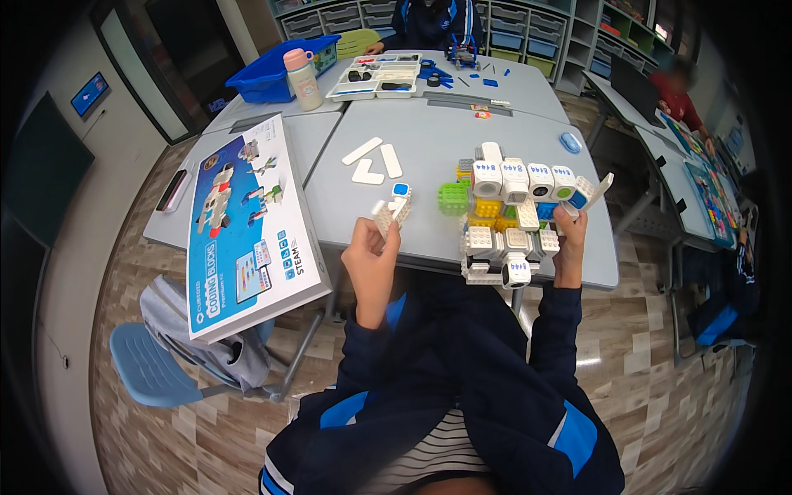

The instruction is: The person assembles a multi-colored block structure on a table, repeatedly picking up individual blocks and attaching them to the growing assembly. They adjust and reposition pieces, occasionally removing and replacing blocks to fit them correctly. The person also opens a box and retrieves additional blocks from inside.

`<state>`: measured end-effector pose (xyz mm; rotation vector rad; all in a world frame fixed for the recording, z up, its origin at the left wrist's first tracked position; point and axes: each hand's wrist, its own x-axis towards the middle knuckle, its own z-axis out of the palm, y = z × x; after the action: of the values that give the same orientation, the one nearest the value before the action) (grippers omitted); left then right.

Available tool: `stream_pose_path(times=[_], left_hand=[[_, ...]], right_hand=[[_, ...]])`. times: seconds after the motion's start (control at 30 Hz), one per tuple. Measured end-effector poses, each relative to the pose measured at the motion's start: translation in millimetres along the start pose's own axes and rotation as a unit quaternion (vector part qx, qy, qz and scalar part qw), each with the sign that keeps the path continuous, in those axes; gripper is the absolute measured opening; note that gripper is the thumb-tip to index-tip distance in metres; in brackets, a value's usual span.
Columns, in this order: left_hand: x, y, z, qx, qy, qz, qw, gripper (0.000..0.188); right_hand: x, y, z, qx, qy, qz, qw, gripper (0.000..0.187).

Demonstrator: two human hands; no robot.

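My left hand [370,260] is closed on a small white block piece [399,198] that has a blue square on one face. At the right, my right hand [571,239] grips the side of a large block model [513,219], its fingers partly hidden behind the blocks. White cubes make up most of the model, with green, yellow and blue blocks among them. A thin white bar sticks out at its upper right. Several flat white connector pieces [390,161] lie on the grey table [429,132] beyond my left hand.
A large kit box [256,231] lies on the left, overhanging the table edge. Farther back are a bottle [303,80], a blue bin [264,78] and a parts tray [379,76]. A blue computer mouse [570,143] sits at right. One person sits opposite; others are at right.
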<state>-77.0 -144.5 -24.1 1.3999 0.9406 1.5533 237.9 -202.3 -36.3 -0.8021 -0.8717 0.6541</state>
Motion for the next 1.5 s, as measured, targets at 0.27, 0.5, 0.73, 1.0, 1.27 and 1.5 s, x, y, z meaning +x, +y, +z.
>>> stream_pose_path(times=[0.27, 0.5, 0.73, 1.0, 1.27, 1.5], left_hand=[[13, -49, -26, 0.346, 0.055, 0.223, 0.910, 0.021], [21, -48, -36, 0.344, 0.072, 0.186, 0.918, 0.017], [-2, -10, -11, 0.204, 0.069, 0.243, 0.946, 0.016], [-58, 45, 17, 0.013, -0.088, 0.356, 0.930, 0.020], [-71, 71, 18, -0.186, -0.376, 0.269, 0.867, 0.042], [-69, 80, 33, 0.203, -0.194, 0.546, 0.789, 0.031]], right_hand=[[0, 5, -6, 0.005, 0.006, 0.001, 1.000, 0.053], [-1, 4, -5, 0.011, 0.009, 0.003, 1.000, 0.050], [-2, 3, 1, 0.008, 0.009, 0.000, 1.000, 0.047], [-7, -4, 8, 0.011, 0.010, 0.012, 1.000, 0.044], [-41, -22, 16, -0.107, 0.133, -0.131, 0.977, 0.053], [-97, -93, 26, -0.209, -0.051, -0.223, 0.951, 0.026]])
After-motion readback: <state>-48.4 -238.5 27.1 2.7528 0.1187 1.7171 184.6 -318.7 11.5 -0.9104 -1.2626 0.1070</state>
